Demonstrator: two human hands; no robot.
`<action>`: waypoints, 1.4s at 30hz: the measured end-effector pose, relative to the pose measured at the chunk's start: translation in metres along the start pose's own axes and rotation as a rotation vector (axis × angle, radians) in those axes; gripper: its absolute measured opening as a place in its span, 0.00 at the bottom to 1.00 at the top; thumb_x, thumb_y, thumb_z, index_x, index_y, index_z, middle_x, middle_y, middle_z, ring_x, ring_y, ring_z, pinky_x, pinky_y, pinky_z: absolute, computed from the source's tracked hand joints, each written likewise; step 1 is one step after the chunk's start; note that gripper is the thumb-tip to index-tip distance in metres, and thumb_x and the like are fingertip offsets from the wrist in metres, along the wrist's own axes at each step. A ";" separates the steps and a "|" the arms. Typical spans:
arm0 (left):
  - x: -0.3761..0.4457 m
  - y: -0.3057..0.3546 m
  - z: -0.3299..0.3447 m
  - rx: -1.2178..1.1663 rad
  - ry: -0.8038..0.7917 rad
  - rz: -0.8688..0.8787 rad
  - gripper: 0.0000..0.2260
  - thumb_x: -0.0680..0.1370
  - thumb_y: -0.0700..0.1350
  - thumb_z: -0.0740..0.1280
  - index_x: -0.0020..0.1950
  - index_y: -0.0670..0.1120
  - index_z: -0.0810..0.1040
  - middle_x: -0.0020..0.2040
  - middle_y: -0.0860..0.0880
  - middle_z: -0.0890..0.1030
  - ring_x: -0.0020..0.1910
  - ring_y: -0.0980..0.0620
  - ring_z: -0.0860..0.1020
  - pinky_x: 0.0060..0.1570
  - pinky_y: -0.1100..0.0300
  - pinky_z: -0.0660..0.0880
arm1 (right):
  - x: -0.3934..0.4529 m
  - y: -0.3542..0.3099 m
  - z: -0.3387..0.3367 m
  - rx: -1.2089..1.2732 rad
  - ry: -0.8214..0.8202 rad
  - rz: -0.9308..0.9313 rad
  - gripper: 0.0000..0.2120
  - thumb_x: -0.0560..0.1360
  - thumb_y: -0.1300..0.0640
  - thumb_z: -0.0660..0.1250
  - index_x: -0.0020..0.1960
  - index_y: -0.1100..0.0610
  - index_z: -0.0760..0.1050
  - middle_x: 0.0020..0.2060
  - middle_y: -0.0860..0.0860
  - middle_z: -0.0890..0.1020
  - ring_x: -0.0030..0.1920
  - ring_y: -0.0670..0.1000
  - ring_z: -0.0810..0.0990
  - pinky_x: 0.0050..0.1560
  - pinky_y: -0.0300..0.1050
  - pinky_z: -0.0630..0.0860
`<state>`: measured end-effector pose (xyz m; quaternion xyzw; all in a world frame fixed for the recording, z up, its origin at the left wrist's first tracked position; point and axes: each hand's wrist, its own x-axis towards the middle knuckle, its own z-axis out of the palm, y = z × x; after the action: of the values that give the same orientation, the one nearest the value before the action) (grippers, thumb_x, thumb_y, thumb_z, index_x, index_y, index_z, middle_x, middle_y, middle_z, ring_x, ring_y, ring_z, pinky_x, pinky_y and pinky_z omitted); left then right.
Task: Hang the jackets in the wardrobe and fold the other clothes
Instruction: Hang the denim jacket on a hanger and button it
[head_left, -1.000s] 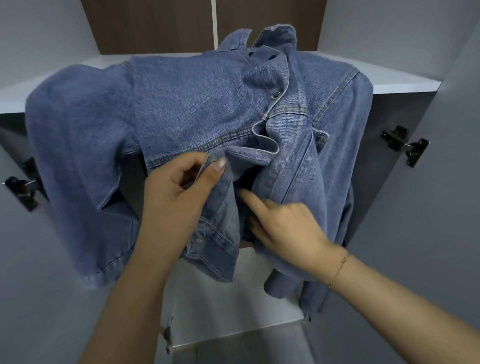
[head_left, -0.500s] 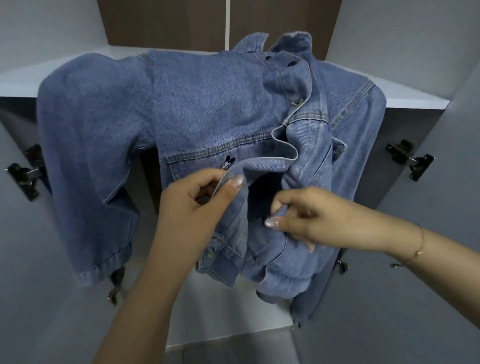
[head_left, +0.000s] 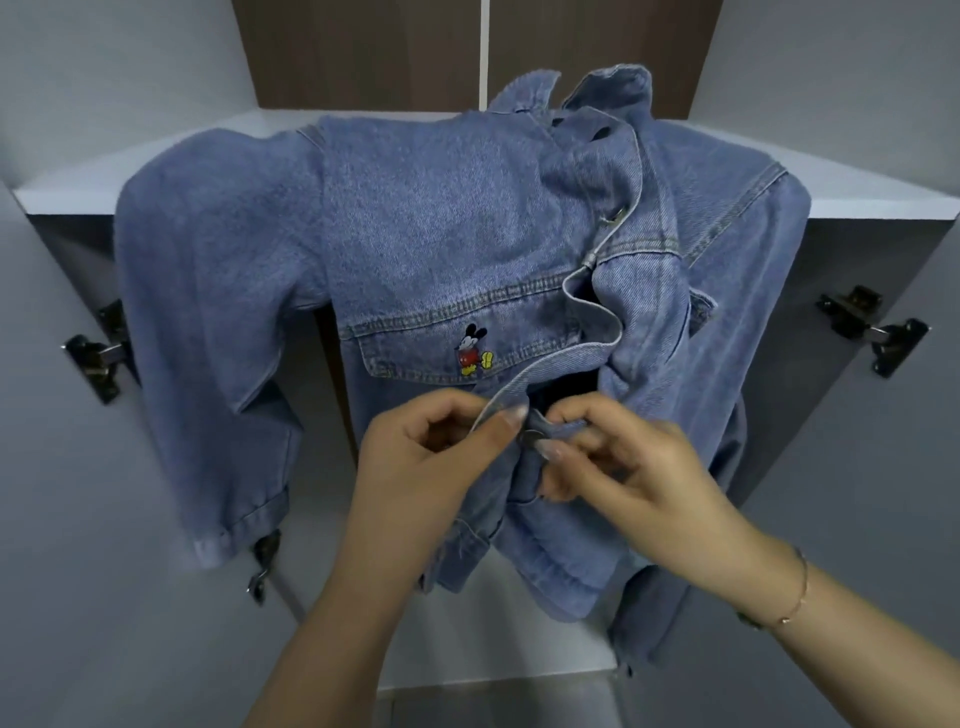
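Grey wardrobe interior w/ doors swung open, view looking down into it. Nearest: two bare forearms, thin bracelet (head_left: 795, 597) on the right wrist. Left hand (head_left: 415, 467) pinches the left front edge of the jacket (head_left: 441, 228) betw. thumb and curled fingers; right hand (head_left: 634, 467) pinches the opposite edge at a metal button (head_left: 531, 435), fingertips almost touching the left thumb. Looks like buttoning the front closed, approx. mid-chest. Jacket hangs in the opening, sleeves drooping both sides, cartoon mouse patch (head_left: 471, 349) on the chest pocket; hanger not visible, so can't tell what holds it. Denim: thick, fairly stiff, not slippery, not fragile, some weight. Best grip is on the stitched placket right by button and hole. Further back: white shelf (head_left: 156, 166), black hinges (head_left: 872, 327), brown back panel (head_left: 363, 52).
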<state>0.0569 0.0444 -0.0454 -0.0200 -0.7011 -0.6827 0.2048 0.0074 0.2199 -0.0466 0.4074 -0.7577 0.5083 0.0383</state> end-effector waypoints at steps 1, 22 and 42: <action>0.001 0.000 0.000 -0.011 0.021 -0.021 0.09 0.69 0.50 0.74 0.38 0.44 0.83 0.36 0.45 0.83 0.37 0.52 0.81 0.40 0.59 0.78 | 0.000 0.003 0.001 -0.047 0.021 -0.045 0.08 0.78 0.55 0.64 0.53 0.59 0.73 0.34 0.49 0.83 0.34 0.47 0.83 0.38 0.52 0.81; 0.003 -0.005 -0.007 0.035 -0.062 0.049 0.07 0.68 0.50 0.75 0.40 0.48 0.83 0.39 0.46 0.83 0.38 0.52 0.82 0.39 0.66 0.77 | 0.008 0.029 0.025 -0.012 0.274 -0.241 0.04 0.78 0.60 0.65 0.51 0.60 0.76 0.35 0.46 0.84 0.36 0.39 0.83 0.34 0.44 0.80; 0.017 -0.018 0.006 0.374 0.054 0.221 0.04 0.72 0.38 0.75 0.42 0.44 0.82 0.40 0.51 0.80 0.39 0.56 0.80 0.42 0.61 0.78 | 0.025 0.012 0.002 0.593 -0.046 0.344 0.09 0.76 0.62 0.63 0.49 0.68 0.77 0.36 0.60 0.80 0.37 0.55 0.81 0.43 0.45 0.81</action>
<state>0.0342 0.0443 -0.0570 -0.0402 -0.8035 -0.5144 0.2971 -0.0165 0.2058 -0.0449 0.2784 -0.6355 0.6960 -0.1852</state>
